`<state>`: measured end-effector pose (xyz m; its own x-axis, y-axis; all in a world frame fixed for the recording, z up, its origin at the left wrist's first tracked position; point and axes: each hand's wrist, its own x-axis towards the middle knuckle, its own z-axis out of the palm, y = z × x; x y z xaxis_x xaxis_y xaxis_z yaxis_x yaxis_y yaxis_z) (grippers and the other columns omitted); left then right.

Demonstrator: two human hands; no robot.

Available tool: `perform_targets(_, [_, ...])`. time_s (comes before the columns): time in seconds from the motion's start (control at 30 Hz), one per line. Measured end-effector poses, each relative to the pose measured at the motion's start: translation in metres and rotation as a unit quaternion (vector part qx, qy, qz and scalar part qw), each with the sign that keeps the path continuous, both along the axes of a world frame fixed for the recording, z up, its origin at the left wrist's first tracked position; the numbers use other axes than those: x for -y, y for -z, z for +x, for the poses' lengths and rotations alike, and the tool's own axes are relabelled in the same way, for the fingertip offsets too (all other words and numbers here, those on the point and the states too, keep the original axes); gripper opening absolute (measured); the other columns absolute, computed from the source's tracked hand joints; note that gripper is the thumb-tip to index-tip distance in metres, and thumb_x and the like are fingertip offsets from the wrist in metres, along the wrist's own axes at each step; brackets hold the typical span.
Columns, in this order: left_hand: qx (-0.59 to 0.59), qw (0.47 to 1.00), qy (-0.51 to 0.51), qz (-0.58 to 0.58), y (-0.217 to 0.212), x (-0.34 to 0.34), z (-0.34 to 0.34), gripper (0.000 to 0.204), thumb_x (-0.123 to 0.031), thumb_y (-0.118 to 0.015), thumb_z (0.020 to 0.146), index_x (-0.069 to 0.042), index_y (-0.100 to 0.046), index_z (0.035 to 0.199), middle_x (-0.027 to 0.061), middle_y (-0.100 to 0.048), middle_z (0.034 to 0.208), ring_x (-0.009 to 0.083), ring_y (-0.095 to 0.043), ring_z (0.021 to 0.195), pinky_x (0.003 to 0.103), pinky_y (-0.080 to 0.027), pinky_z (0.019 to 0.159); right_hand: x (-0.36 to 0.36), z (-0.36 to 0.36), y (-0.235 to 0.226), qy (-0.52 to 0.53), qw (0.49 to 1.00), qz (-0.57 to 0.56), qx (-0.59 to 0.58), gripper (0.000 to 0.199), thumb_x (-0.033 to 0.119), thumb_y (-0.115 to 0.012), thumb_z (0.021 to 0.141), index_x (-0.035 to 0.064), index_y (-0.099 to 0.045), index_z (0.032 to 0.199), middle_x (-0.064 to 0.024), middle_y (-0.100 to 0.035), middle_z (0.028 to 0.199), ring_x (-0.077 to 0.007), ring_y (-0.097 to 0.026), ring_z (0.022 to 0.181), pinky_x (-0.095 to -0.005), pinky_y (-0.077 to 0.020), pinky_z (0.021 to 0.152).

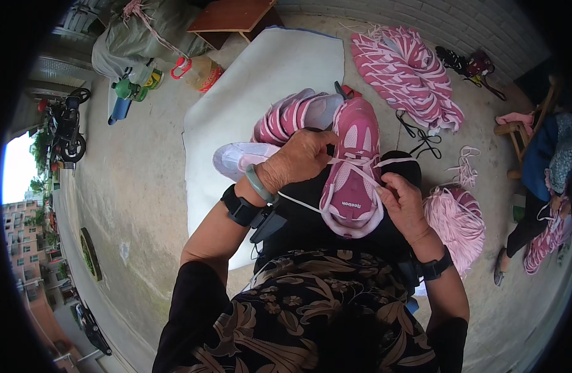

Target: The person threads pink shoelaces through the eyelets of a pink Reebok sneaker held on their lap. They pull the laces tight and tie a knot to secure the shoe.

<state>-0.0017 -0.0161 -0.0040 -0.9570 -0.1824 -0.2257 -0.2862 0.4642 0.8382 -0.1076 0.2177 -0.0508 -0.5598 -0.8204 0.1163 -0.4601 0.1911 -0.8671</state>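
Observation:
A dark pink shoe upper (358, 127) with lighter pink mesh and trim rests over my lap, its tongue end toward me. Across its middle runs a pale pink shoelace (394, 161), crossed over itself near the eyelets. From the left, my left hand (301, 155) is closed at the upper's edge, thumb and fingers pinching the lace. My right hand (405, 205) pinches another stretch of this lace at the right edge. Exactly where each fingertip grips is partly hidden. Just beyond my left hand sit a nested row of pink uppers (283, 118) and a white-lined one (230, 160).
A white sheet (217, 112) lies on the concrete. Bundled pink uppers (404, 74) lie at the far right, with a pale pink lace heap (457, 227) nearer. Bottles (202, 73) and a wooden board (230, 15) stand far left. Another person (540, 168) sits at right.

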Motion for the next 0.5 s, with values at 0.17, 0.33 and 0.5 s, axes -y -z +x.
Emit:
perform_targets(0.17, [-0.017, 0.999, 0.033, -0.020, 0.012, -0.007, 0.000, 0.006, -0.004, -0.061, 0.077, -0.001, -0.063, 0.081, 0.0108, -0.059, 0.066, 0.0251, -0.059, 0.066, 0.032, -0.047, 0.062, 0.012, 0.000, -0.002, -0.018, 0.997, -0.019, -0.078, 0.008, 0.004, -0.059, 0.081, 0.0009, -0.055, 0.087, -0.0121, -0.056, 0.072, -0.0274, -0.054, 0.062, -0.0317, -0.0440, 0.057])
perform_targets(0.33, [-0.141, 0.989, 0.001, -0.049, 0.013, -0.011, -0.006, 0.011, -0.004, -0.065, 0.075, 0.001, -0.061, 0.084, 0.0143, -0.058, 0.076, 0.0294, -0.058, 0.071, 0.032, -0.047, 0.062, -0.009, -0.003, -0.021, -0.010, 0.995, -0.005, -0.094, 0.006, 0.006, -0.058, 0.082, 0.0046, -0.052, 0.082, -0.0105, -0.052, 0.068, -0.0288, -0.054, 0.060, -0.0350, -0.0424, 0.052])
perform_targets(0.5, [-0.291, 0.925, 0.015, -0.244, 0.032, -0.020, 0.000, 0.015, 0.001, -0.062, 0.073, 0.002, -0.061, 0.088, 0.0132, -0.060, 0.076, 0.0288, -0.060, 0.069, 0.030, -0.049, 0.062, -0.043, -0.003, -0.039, 0.000, 0.999, 0.041, 0.030, 0.007, 0.006, -0.058, 0.084, 0.0019, -0.054, 0.081, -0.0073, -0.051, 0.063, -0.0161, -0.048, 0.054, -0.0277, -0.0398, 0.052])
